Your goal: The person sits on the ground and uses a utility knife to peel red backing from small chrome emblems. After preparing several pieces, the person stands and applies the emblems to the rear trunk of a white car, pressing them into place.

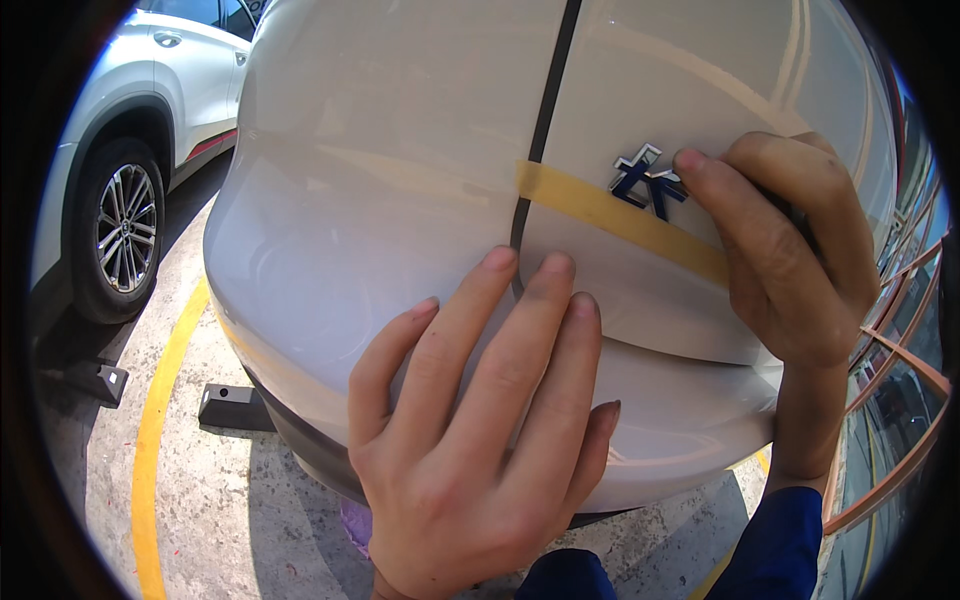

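Note:
A chrome letter emblem (pixel 646 180) with dark blue reflections is at the car's white rear panel (pixel 675 82), just above a strip of yellow masking tape (pixel 600 210). My right hand (pixel 795 232) pinches the emblem's right end between its fingertips; part of the emblem may be hidden behind them. The tape runs at a slant from the dark panel gap (pixel 553 82) to behind my right hand. My left hand (pixel 480 420) lies spread with its fingertips on the bodywork, below the tape's left end and across the lower part of the gap.
Another white car (pixel 199 82) with an alloy wheel (pixel 126 229) stands at left. Black wheel stops (pixel 236 409) and a yellow line (pixel 161 420) are on the concrete. Something purple (pixel 356 525) lies under the bumper. Orange-brown metal framing (pixel 907 360) curves along the right.

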Motion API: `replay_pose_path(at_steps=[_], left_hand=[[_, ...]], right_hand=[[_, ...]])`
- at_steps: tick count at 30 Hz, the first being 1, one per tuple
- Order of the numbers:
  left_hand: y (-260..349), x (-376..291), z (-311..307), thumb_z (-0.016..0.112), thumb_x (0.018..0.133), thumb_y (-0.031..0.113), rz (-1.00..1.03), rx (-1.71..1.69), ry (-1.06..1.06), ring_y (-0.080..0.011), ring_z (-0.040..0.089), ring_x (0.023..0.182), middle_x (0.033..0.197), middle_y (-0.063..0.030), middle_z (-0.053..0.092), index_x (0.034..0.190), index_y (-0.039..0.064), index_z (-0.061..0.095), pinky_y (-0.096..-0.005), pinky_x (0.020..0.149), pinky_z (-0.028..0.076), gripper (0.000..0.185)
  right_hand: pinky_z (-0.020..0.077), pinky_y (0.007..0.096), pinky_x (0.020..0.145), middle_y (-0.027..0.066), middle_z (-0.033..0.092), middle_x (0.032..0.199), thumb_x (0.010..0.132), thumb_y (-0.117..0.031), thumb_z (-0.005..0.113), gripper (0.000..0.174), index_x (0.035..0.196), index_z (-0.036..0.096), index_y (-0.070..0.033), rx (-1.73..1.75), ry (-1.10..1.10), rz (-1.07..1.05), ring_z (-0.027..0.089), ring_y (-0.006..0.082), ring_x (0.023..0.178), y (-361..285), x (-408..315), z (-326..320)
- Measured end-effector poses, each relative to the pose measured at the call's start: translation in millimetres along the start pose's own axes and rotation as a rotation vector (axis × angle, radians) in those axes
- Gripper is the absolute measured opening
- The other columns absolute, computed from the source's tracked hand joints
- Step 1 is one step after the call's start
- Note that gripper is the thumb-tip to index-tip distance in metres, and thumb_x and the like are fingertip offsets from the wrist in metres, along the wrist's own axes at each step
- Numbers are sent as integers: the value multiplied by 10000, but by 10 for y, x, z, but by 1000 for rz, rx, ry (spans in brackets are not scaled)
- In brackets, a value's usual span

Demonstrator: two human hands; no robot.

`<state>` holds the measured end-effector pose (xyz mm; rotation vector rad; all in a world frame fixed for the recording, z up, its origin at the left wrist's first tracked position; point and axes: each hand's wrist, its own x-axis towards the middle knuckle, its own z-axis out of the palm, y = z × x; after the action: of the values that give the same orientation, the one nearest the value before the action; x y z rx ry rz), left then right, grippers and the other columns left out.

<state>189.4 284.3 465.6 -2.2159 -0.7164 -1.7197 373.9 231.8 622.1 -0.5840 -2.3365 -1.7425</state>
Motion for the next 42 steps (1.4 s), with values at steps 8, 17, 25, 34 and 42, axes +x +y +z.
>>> replay_pose_path(at_steps=[8, 17, 25, 34, 42], left_hand=[[27, 30, 27, 558, 953, 207, 18, 12, 25, -317, 575, 1378, 1423, -136, 646, 1261, 7, 715, -477, 1129, 419, 400], [66, 63, 67, 549, 952, 189, 43, 40, 58, -313, 569, 1386, 1432, -133, 640, 1266, 6, 713, -475, 1128, 423, 398], [85, 77, 111, 542, 951, 173, 54, 58, 73, -309, 563, 1393, 1441, -130, 634, 1270, 6, 711, -473, 1127, 426, 398], [112, 97, 131, 533, 951, 156, 63, 69, 86, -304, 557, 1401, 1451, -127, 628, 1275, 5, 709, -471, 1127, 429, 399], [130, 115, 139, 526, 950, 140, 70, 79, 104, -300, 551, 1408, 1459, -124, 622, 1279, 4, 708, -469, 1126, 433, 400]], right_hand=[[549, 320, 633, 130, 651, 1040, 767, 51, 798, 390, 1152, 758, -2, -24, 16, -6, 656, 232, 807, 16, 14, 12], [545, 349, 633, 121, 641, 997, 636, 56, 803, 451, 1083, 766, 10, -29, 64, 31, 651, 261, 779, -27, 63, 12], [544, 342, 617, 120, 648, 962, 611, 50, 793, 435, 1043, 770, 7, -20, 91, 51, 648, 259, 740, -47, 81, 37], [546, 340, 621, 118, 649, 968, 620, 34, 799, 430, 1049, 771, 8, -26, 104, 44, 650, 261, 746, -35, 72, 43], [550, 344, 638, 116, 650, 980, 687, 48, 807, 394, 1076, 770, 0, -22, 70, 95, 657, 267, 772, -90, 87, 21]])
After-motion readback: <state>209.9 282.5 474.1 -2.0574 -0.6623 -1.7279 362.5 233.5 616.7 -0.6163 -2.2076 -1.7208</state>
